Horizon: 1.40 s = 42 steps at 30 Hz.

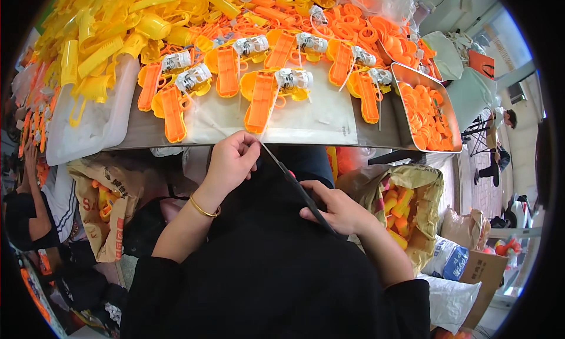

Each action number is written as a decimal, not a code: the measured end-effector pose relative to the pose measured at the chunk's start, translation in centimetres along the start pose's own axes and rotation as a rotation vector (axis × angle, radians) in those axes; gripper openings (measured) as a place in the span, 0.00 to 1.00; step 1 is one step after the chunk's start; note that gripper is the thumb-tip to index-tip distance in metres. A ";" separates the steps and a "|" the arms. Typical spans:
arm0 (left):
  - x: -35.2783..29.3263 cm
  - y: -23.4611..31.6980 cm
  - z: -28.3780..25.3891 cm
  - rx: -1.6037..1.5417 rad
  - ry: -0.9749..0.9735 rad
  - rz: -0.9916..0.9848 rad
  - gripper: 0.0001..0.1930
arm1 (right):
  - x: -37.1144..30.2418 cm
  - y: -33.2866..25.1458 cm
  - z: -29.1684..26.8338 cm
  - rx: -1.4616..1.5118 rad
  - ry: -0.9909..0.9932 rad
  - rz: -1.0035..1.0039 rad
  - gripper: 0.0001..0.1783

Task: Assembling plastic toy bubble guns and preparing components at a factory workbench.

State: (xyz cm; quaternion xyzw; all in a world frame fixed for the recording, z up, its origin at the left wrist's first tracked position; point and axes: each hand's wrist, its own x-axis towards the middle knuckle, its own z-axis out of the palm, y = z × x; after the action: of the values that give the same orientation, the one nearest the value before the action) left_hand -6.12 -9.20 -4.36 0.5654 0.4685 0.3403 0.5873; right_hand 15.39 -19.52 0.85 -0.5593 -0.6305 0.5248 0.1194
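My left hand (232,162) is closed in a pinch just in front of the table edge. What its fingertips hold is too small to make out. A thin white tube hangs from an orange-and-yellow toy gun half (261,103) and ends close to those fingertips. My right hand (338,209) is wrapped round a long black-handled tool (306,196) with a slim grey tip. That tip points up and left, meeting the left fingertips. Several similar toy gun halves (228,74) with clear-and-white mechanisms (252,45) lie in rows on the table.
Yellow shells (153,27) and orange parts are heaped at the back. On the left stands a translucent bin (120,112); on the right, a metal tray (456,140) of orange rings. Bags (426,180) of toy parts stand below. Another person's arm (36,203) shows at far left.
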 end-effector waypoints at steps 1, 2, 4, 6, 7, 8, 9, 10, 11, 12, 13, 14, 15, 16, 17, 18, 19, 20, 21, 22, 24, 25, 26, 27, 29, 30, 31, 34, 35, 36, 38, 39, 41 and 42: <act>0.0 0.0 0.0 -0.001 0.000 0.001 0.05 | 0.2 -0.1 0.1 -0.008 0.008 0.015 0.34; 0.1 0.0 0.0 0.006 -0.009 -0.001 0.05 | 0.3 -0.1 0.2 -0.016 0.016 0.029 0.36; 0.2 -0.3 0.0 0.012 -0.017 -0.001 0.06 | 0.4 0.2 0.6 -0.007 0.035 0.019 0.35; 0.5 -0.8 0.0 -0.011 -0.036 0.018 0.06 | 0.5 0.8 1.1 0.002 0.055 0.009 0.35; 0.5 -1.0 -0.1 -0.011 -0.036 0.020 0.06 | 0.8 1.3 1.4 0.015 0.081 -0.040 0.33; 0.6 -1.1 -0.2 -0.007 -0.053 0.037 0.05 | 0.9 1.5 1.5 0.027 0.108 -0.088 0.31; 0.6 -1.2 -0.4 -0.003 -0.071 0.054 0.05 | 0.5 1.1 1.1 0.026 0.110 -0.089 0.31; 0.4 -1.2 -1.0 -0.001 -0.068 0.055 0.05 | 0.1 0.7 0.4 0.022 0.064 -0.058 0.32; 0.0 -1.1 -1.9 0.267 -0.021 0.156 0.06 | -0.2 0.7 -0.2 0.019 0.019 -0.028 0.34; -0.2 -0.8 -2.4 0.536 0.026 0.256 0.09 | -0.5 1.3 -0.8 0.019 0.019 -0.031 0.34; 0.3 0.0 -2.3 0.529 0.017 0.265 0.09 | -1.2 1.8 -1.3 0.092 0.024 -0.027 0.36; 0.8 1.0 -2.0 0.545 0.126 0.457 0.13 | -1.8 2.3 -1.6 0.169 0.019 -0.031 0.39; 1.7 1.7 -1.7 0.557 0.235 0.649 0.17 | -1.9 2.6 -1.7 0.170 0.019 -0.032 0.39; 3.1 1.7 -1.5 0.709 0.221 0.812 0.24 | -2.0 2.6 -2.0 0.244 0.032 -0.013 0.41; 3.2 1.6 -1.1 0.711 0.228 0.815 0.24 | -2.1 2.5 -2.2 0.318 0.045 0.005 0.43; 3.1 1.6 -0.7 0.782 0.180 0.763 0.24 | -2.2 2.2 -2.4 0.296 0.086 -0.016 0.43; 3.2 1.3 -0.1 0.850 0.121 0.711 0.25 | -2.2 2.1 -2.5 0.299 0.091 -0.018 0.43; 3.2 1.1 0.5 0.840 0.110 0.746 0.26 | -2.0 2.1 -2.7 0.293 0.175 -0.066 0.43; 3.0 1.0 0.8 0.843 0.107 0.749 0.26 | -1.8 2.1 -2.9 0.287 0.260 -0.114 0.42; 2.6 1.0 1.1 0.833 0.095 0.739 0.26 | -1.3 2.0 -3.5 0.234 0.325 -0.172 0.38; 2.9 0.9 2.1 0.818 0.075 0.730 0.26 | 0.4 0.3 -4.8 0.137 0.377 -0.136 0.36; 2.9 1.0 2.4 0.811 0.036 0.753 0.26 | 1.5 -0.5 -5.5 0.038 0.411 -0.113 0.34; 2.9 1.4 3.0 0.798 -0.012 0.786 0.27 | 2.8 -0.5 -6.3 -0.045 0.447 -0.080 0.31; 3.0 1.8 3.7 0.783 -0.059 0.818 0.27 | 3.8 -0.4 -6.9 -0.129 0.483 -0.046 0.29; 4.2 2.2 4.8 0.814 -0.062 0.815 0.27 | 4.7 -0.5 -7.7 -0.063 0.484 0.077 0.28; 4.8 2.5 5.2 0.805 -0.073 0.818 0.27 | 4.7 -0.4 -8.1 -0.097 0.518 0.099 0.28; 5.4 2.6 5.5 0.793 -0.090 0.820 0.27 | 4.5 0.1 -8.4 -0.129 0.555 0.126 0.28; 6.4 3.6 4.3 0.696 -0.122 0.811 0.22 | 3.5 1.7 -8.4 -0.172 0.633 0.078 0.30; 7.0 3.7 3.3 0.636 -0.145 0.752 0.20 | 3.1 2.2 -8.2 -0.220 0.666 0.041 0.30; 8.8 3.5 2.6 0.590 -0.027 0.817 0.15 | 2.7 2.7 -8.2 -0.194 0.645 0.050 0.31; 12.7 6.0 2.4 0.709 0.127 0.903 0.11 | 2.1 3.6 -7.5 -0.083 0.666 -0.007 0.31; 14.7 7.2 2.7 0.878 0.043 0.935 0.10 | 1.6 3.7 -7.2 0.021 0.681 -0.076 0.32; 18.5 8.1 3.7 1.050 -0.030 0.964 0.09 | 1.3 3.2 -6.8 0.035 0.584 -0.100 0.35; 20.2 7.4 4.3 1.165 -0.104 1.049 0.09 | 1.1 2.1 -6.4 0.100 0.485 -0.102 0.35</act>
State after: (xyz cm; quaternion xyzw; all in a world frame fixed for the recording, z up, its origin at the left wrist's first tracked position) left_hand 5.50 9.10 -0.74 0.9449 0.2154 0.2458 -0.0197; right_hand 20.92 -15.60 1.33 -0.6298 -0.5842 0.3990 0.3207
